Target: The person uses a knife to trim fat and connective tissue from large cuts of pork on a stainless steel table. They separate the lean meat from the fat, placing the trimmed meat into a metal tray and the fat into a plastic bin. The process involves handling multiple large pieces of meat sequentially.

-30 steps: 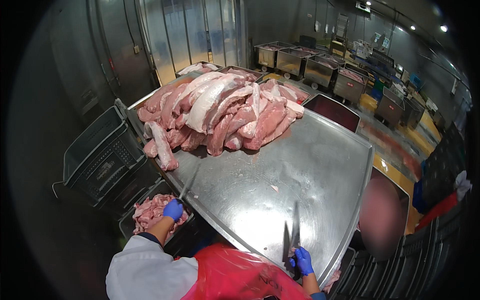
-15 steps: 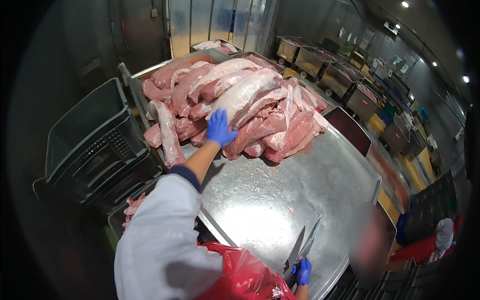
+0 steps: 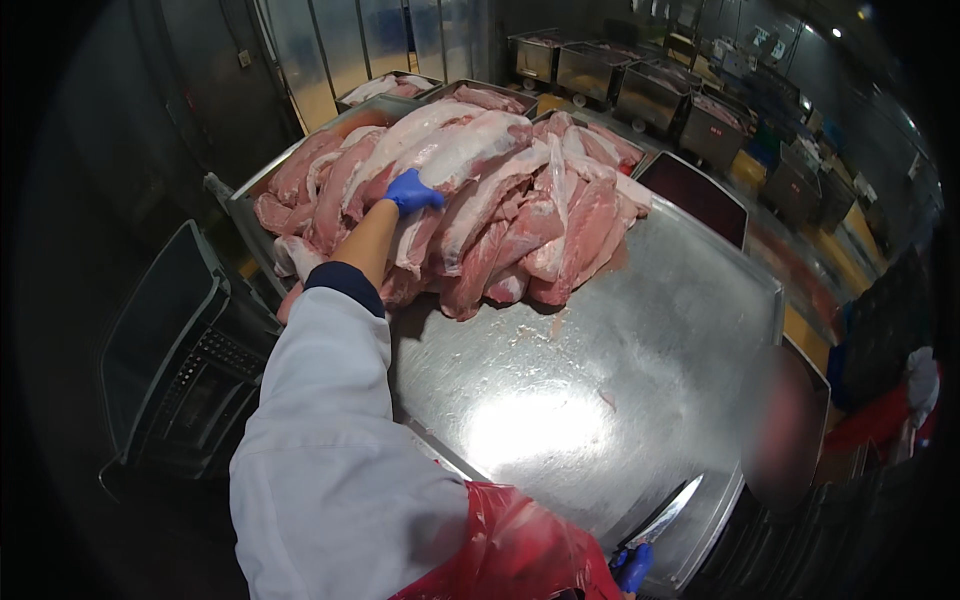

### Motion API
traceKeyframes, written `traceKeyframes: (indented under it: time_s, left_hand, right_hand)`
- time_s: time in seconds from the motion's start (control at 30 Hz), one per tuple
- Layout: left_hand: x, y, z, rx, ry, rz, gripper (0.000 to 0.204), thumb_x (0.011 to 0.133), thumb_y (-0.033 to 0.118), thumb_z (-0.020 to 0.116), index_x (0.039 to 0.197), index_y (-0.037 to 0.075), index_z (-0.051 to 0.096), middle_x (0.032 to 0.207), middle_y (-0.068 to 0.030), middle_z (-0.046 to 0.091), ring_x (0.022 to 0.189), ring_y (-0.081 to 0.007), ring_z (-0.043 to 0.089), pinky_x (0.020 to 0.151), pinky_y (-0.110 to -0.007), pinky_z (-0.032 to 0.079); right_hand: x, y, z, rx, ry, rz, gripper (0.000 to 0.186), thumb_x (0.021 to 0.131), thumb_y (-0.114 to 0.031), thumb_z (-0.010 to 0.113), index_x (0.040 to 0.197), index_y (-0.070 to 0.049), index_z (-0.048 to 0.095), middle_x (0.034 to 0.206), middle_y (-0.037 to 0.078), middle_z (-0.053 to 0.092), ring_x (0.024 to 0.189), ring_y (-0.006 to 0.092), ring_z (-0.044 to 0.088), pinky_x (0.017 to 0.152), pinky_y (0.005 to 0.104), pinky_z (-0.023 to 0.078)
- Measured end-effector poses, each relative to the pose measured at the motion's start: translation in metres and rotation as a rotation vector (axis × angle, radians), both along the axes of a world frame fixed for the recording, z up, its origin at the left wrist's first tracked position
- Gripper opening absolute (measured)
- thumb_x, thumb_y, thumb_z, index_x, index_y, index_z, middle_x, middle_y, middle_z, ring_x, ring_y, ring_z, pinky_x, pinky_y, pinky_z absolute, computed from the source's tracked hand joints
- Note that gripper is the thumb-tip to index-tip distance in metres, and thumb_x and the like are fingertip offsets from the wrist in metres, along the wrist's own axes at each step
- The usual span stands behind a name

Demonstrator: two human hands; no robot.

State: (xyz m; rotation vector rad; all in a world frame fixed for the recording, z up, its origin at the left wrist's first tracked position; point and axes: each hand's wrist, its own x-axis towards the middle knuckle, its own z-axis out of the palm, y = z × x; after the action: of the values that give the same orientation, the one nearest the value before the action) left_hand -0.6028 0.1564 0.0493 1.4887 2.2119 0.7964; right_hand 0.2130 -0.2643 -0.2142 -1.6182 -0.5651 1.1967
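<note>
My left hand [image 3: 413, 192], in a blue glove, reaches to the pile of raw meat. It grips the near end of a long pale loin [image 3: 480, 150] on top, fingers partly hidden against the meat and thumb out to the right. More pink loins [image 3: 520, 235] lie heaped beneath and around it on the steel table [image 3: 680, 310]. Low at the table's near right edge, my right hand [image 3: 633, 567], also blue-gloved, is closed round the handle of a knife [image 3: 668, 515]. The blade points away and to the right, low over the steel.
Dark plastic crates [image 3: 165, 340] stand left of the table. Steel bins [image 3: 590, 72] of meat line the far side, and a dark-red-lined bin [image 3: 695, 200] abuts the right edge. At far right a person in a red apron [image 3: 870, 425] shows, with a blurred patch nearer.
My left hand has pushed farther into the pile and its spread fingers have closed on the pale loin. The right hand with the knife sits lower in view; the whole view has shifted.
</note>
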Motion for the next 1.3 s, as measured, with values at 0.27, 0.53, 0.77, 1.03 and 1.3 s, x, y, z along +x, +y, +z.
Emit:
traceKeyframes:
  time_s: [0.27,0.53,0.77,1.03,1.3]
  left_hand:
    - [0.010,-0.010,-0.023,0.156,0.087,0.034,0.105,0.055,0.037,0.089,0.139,-0.009,0.045,0.130,-0.0262,0.060,0.117,-0.0337,0.062,0.100,-0.039,0.049]
    - [0.000,-0.002,-0.053,0.242,-0.428,-0.039,0.031,0.072,0.014,0.076,0.099,0.002,0.067,0.085,-0.0120,0.066,0.075,-0.0232,0.065,0.069,-0.038,0.054]
    - [0.073,-0.025,-0.140,0.348,-0.890,0.064,0.053,0.083,0.019,0.078,0.123,0.003,0.047,0.083,-0.0038,0.060,0.066,-0.0154,0.059,0.058,-0.032,0.049]
    - [0.298,-0.097,-0.273,0.086,-1.235,0.112,0.067,0.081,0.020,0.084,0.134,-0.006,0.051,0.128,-0.0195,0.062,0.115,-0.0313,0.063,0.100,-0.045,0.051]
    - [0.423,-0.185,-0.254,-0.355,-0.390,-0.395,0.074,0.085,0.035,0.077,0.140,-0.003,0.046,0.136,-0.0259,0.057,0.121,-0.0384,0.059,0.102,-0.045,0.050]
  right_hand:
    - [-0.011,0.003,0.038,-0.038,0.013,-0.060,0.018,0.103,-0.029,0.055,0.095,-0.013,0.053,0.062,0.001,0.050,0.044,0.0107,0.044,0.037,0.0254,0.032]
    - [-0.023,-0.012,0.041,-0.018,0.090,-0.051,0.015,0.103,-0.027,0.056,0.099,-0.012,0.055,0.068,-0.001,0.053,0.049,0.0094,0.047,0.040,0.0240,0.033]
    - [-0.020,-0.012,0.043,0.008,-0.001,-0.080,0.011,0.104,-0.022,0.054,0.101,-0.012,0.056,0.066,-0.003,0.049,0.051,0.0075,0.045,0.044,0.0229,0.034]
    - [0.009,-0.045,0.028,0.006,0.054,-0.086,0.013,0.104,-0.021,0.054,0.108,-0.009,0.057,0.073,-0.001,0.055,0.053,0.0084,0.049,0.044,0.0244,0.036]
    - [0.072,-0.069,0.040,-0.118,-0.050,-0.141,0.018,0.103,-0.022,0.057,0.114,-0.008,0.058,0.079,0.000,0.057,0.058,0.0085,0.051,0.046,0.0235,0.038]
